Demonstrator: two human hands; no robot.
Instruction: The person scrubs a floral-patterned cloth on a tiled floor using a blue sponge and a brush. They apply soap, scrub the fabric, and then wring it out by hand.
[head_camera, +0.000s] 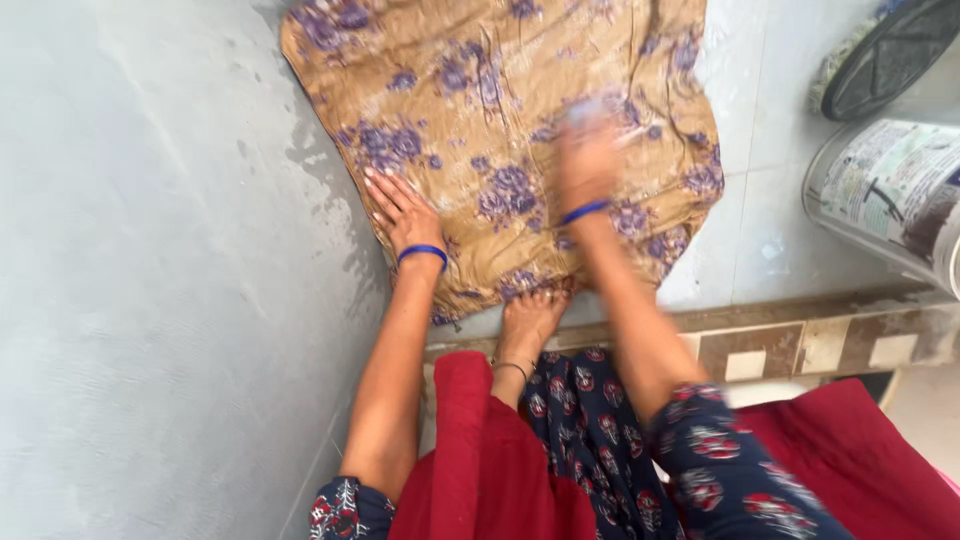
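Observation:
A wet tan cloth (470, 90) with purple flowers lies spread flat on the pale floor. My left hand (400, 212) presses flat on its near left edge, fingers apart, a blue bangle on the wrist. My right hand (588, 160) is blurred with motion over the middle of the cloth and seems to grip a small pale object; I cannot make out what it is. My bare foot (528, 318) rests on the cloth's near edge, between my arms.
Water darkens the floor (330, 190) beside the cloth's left edge. A round container (885, 195) wrapped in printed paper stands at the right, with a dark dish (885, 55) behind it. A tiled step (800, 345) runs across under my right arm.

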